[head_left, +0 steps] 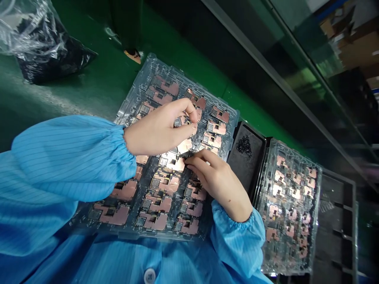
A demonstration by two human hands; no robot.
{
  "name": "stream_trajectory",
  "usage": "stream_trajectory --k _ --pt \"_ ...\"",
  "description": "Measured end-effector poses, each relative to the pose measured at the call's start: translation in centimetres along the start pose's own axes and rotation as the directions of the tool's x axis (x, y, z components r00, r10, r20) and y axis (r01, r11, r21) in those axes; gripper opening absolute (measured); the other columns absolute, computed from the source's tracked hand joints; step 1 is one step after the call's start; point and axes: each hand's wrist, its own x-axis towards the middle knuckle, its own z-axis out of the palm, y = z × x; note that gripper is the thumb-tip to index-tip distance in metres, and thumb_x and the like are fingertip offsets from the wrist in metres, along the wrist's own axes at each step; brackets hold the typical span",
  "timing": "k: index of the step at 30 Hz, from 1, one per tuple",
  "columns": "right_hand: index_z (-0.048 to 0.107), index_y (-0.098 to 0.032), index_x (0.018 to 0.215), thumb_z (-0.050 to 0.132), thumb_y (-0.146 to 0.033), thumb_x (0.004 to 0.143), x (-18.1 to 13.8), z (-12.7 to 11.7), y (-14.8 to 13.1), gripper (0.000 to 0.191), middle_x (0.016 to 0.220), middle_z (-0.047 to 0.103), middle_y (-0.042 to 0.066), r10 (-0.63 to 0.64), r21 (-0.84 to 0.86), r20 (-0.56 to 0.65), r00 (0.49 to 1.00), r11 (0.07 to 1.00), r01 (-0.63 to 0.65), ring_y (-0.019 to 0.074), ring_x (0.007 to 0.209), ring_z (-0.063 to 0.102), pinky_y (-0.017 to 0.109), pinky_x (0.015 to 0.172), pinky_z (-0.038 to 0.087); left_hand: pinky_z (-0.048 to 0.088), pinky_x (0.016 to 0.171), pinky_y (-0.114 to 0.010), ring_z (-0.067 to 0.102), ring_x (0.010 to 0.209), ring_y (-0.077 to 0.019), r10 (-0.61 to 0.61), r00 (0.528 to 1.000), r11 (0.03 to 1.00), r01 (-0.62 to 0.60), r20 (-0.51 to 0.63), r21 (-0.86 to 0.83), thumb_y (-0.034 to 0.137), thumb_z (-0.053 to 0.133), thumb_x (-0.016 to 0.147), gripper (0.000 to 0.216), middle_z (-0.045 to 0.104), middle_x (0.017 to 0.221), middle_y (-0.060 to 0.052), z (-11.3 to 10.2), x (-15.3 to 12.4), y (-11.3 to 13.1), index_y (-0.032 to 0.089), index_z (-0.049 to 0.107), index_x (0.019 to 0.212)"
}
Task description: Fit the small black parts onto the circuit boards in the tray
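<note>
Hands bare, apart from each other: left hand (160, 128) with thumb and forefinger curled nearly together, right hand (217, 179) with fingertips against a circuit board (171, 161), nearer the body than left hand. Contents of either pinch: cannot tell. Clear tray (234, 116) under both; dark bits (244, 146) beyond right hand. Likely risks: board nudged askew by sideways fingertip pressure, neighbours brushed by low left wrist.

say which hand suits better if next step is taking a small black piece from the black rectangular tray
Probably the right hand: it is nearer the black rectangular tray and its small loose black pieces; the left hand is farther off, over the clear plastic tray of copper-coloured circuit boards.
</note>
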Motion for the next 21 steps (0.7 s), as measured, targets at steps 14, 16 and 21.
stream_trajectory --k 14,16,21 --pt "0.063 -0.012 0.113 0.056 -0.033 0.103 -1.0 -0.5 -2.4 0.024 0.101 0.061 0.012 0.091 -0.039 -0.031 0.995 0.995 -0.092 0.0262 0.092 0.060 0.041 0.077 0.054 0.039 0.057 -0.029 0.054 0.058 -0.0149 -0.062 0.979 0.984 0.027 0.197 0.177 0.021 0.050 0.088 0.022 0.064 0.075 0.001 -0.8 -0.1 0.5 0.022 0.057 0.108" --pt "0.061 -0.013 0.106 0.058 -0.031 0.102 -1.0 -0.4 -2.3 0.019 0.098 0.060 0.011 0.117 -0.011 -0.033 0.993 0.993 -0.118 0.0254 0.090 0.059 0.039 0.074 0.053 0.031 0.052 -0.029 0.048 0.050 -0.0145 -0.092 0.926 0.953 -0.025 0.367 0.303 0.020 0.053 0.085 0.016 0.056 0.060 0.004 -1.2 -0.3 0.9 0.022 0.060 0.099" --pt "0.061 -0.014 0.105 0.056 -0.021 0.101 -1.3 -0.4 -1.8 0.010 0.098 0.059 0.009 0.139 0.042 -0.052 0.989 0.990 -0.137 0.0230 0.089 0.060 0.036 0.076 0.051 0.025 0.054 -0.030 0.047 0.054 -0.0158 -0.068 0.865 0.826 -0.230 0.497 0.514 0.019 0.060 0.079 0.004 0.056 0.060 0.002 -0.8 -1.0 1.3 0.021 0.060 0.076"
